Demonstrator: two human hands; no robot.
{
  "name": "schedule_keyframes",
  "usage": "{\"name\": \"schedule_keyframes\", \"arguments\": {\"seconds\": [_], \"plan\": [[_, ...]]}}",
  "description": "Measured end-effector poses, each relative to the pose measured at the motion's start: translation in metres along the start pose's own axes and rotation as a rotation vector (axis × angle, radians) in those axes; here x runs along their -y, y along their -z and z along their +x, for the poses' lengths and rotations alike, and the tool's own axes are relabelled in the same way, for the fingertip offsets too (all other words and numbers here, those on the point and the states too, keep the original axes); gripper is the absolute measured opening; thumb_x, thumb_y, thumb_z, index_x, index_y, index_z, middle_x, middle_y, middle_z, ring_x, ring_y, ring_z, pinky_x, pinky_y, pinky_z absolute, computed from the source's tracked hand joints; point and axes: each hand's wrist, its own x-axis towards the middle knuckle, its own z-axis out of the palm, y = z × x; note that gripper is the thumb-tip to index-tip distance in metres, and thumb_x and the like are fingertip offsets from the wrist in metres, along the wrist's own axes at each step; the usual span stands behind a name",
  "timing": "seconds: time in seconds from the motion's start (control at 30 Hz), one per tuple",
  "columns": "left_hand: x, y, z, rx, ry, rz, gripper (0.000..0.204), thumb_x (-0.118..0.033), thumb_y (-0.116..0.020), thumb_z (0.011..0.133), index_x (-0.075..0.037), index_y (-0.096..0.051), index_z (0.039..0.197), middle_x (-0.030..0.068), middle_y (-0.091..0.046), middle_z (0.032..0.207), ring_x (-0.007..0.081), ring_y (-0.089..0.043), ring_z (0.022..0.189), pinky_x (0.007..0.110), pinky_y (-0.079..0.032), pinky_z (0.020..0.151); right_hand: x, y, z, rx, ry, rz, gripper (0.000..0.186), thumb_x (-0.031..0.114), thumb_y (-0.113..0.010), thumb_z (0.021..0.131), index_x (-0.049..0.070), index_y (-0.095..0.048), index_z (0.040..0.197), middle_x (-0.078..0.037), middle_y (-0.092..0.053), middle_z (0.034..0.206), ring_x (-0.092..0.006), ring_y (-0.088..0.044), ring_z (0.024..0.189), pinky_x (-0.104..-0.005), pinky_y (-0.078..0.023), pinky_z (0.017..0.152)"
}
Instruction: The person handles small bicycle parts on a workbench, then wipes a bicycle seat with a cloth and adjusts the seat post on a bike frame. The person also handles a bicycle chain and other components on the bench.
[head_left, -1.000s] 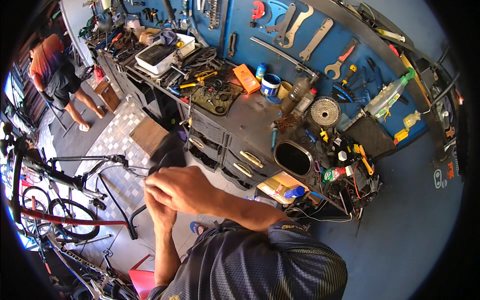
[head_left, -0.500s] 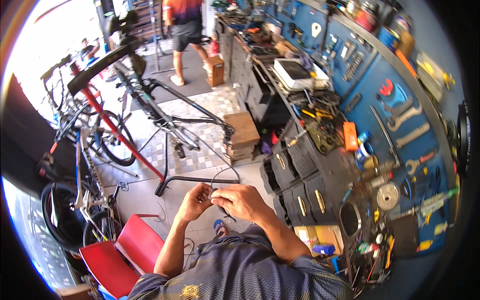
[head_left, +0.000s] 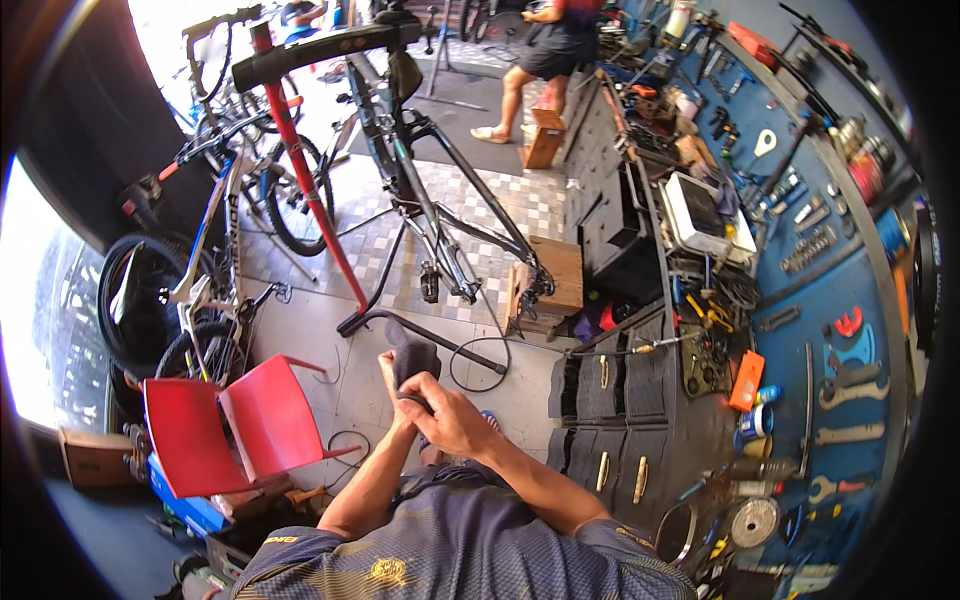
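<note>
Toward seven o'clock, the right hand point(head_left: 454, 417) curls around dark cloth point(head_left: 413, 354), now risen past both hands; how spread the part-covered left hand point(head_left: 391, 382) is, I can't say.

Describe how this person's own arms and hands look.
Short dark sleeves with small yellowish markings, part of a dark textured shirt with a gold emblem on the front. The forearms are uncovered. The right hand shows no glove; the left hand is partly hidden.
</note>
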Motion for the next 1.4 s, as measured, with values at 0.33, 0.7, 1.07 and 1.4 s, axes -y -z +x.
{"name": "schedule_keyframes", "arguments": {"seconds": [0.33,0.7,1.07,1.4], "plan": [[-0.015,-0.04,0.0,-0.007,-0.226,0.525,0.043,-0.032,-0.052,0.107,-0.006,-0.049,0.142,0.0104,-0.061,0.128,0.0257,-0.059,0.118,0.039,-0.044,0.104,-0.068,0.036,0.091,-0.251,0.511,-0.653,0.049,0.029,-0.063,0.101,0.009,-0.057,0.146,-0.011,-0.064,0.127,-0.0315,-0.058,0.119,-0.0472,-0.044,0.102],[0.106,-0.003,0.06,-0.019,0.489,-0.784,0.061,-0.059,-0.041,0.109,-0.007,-0.058,0.136,0.0143,-0.062,0.135,0.032,-0.057,0.126,0.045,-0.042,0.114,-0.118,0.054,0.073,0.155,0.375,-0.505,0.069,0.014,-0.064,0.093,0.006,-0.041,0.158,-0.021,-0.052,0.142,-0.0383,-0.051,0.133,-0.0474,-0.04,0.116],[0.003,-0.012,0.185,0.559,-0.827,1.001,0.022,-0.019,-0.077,0.073,-0.004,-0.067,0.084,0.0162,-0.061,0.082,0.0388,-0.06,0.079,0.048,-0.047,0.07,-0.152,0.042,0.102,-0.235,-0.228,0.06,0.078,0.04,-0.076,0.097,-0.002,-0.04,0.151,-0.021,-0.058,0.138,-0.0301,-0.061,0.124,-0.0403,-0.052,0.099],[0.006,0.008,0.177,0.597,-0.594,0.272,0.017,-0.019,-0.062,0.102,-0.002,-0.064,0.1,0.0161,-0.057,0.088,0.0349,-0.062,0.079,0.042,-0.051,0.072,-0.146,-0.005,0.145,-0.545,-0.338,0.074,0.067,0.053,-0.061,0.105,0.003,-0.051,0.148,-0.012,-0.071,0.111,-0.021,-0.067,0.101,-0.0356,-0.052,0.091]]}}
